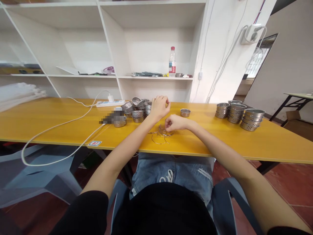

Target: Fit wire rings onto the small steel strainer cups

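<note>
My right hand (176, 122) is closed in a pinch at the thin metal wire rings (160, 143), which lie in a loose tangle near the table's front edge; a wire seems to be between its fingertips. Just beyond it, my left hand (160, 107) is raised over the table with its fingers curled in towards the thumb. What it holds, if anything, is hidden. To its left is a heap of perforated metal cups (138, 114), some tipped over. A single perforated cup (185, 113) stands upright to the right of both hands.
Stacks of perforated cups (248, 120) stand at the right of the yellow table (195, 140). A white cable (58, 124) loops from a power strip (110, 103) over the front edge. Shelves behind hold a bottle (172, 62). Blue-grey chairs (41, 176) stand at left.
</note>
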The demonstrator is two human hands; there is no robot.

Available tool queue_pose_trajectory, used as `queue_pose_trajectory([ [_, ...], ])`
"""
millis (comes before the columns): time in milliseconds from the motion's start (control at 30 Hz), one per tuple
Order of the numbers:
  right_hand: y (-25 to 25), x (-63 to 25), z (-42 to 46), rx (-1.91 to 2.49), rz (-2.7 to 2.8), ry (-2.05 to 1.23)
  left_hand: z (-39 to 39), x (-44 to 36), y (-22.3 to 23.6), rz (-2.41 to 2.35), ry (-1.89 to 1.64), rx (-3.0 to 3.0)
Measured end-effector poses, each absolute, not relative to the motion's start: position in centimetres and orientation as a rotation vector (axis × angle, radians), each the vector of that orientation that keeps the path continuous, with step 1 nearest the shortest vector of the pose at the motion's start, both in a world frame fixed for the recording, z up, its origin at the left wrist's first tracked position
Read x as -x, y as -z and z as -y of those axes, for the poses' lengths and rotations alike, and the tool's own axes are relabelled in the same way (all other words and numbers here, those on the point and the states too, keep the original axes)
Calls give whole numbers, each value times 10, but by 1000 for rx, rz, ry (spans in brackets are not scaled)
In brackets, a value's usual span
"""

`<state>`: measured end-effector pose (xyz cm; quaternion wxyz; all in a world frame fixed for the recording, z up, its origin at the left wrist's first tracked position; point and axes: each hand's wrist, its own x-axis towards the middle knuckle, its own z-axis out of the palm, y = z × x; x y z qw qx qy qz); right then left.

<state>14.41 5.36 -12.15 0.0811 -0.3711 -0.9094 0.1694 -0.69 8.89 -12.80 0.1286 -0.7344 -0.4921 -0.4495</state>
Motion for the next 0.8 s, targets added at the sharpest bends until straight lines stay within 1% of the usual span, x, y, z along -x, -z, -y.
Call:
queue_pose_trajectory([
  [100, 118, -151, -57, 1093, 2673, -557, -95, 6, 133, 1371, 1388, 2197],
  [267, 111, -166, -68, 1090, 2601, -558, -106, 6, 140, 1353, 1661, 2369],
  [333, 109, -172, -73, 1109, 2557, -579, -107, 4, 142, 1350, 1710, 2451],
  [433, 107, -180, -80, 1143, 2483, -677, -108, 0, 144, 1330, 1707, 2585],
  [600, 106, -191, -90, 1096, 2381, -1001, -113, -1, 146, 1278, 1634, 2794],
  [800, 108, -197, -99, 1089, 2325, -1154, -113, 2, 147, 1343, 1477, 2942],
])
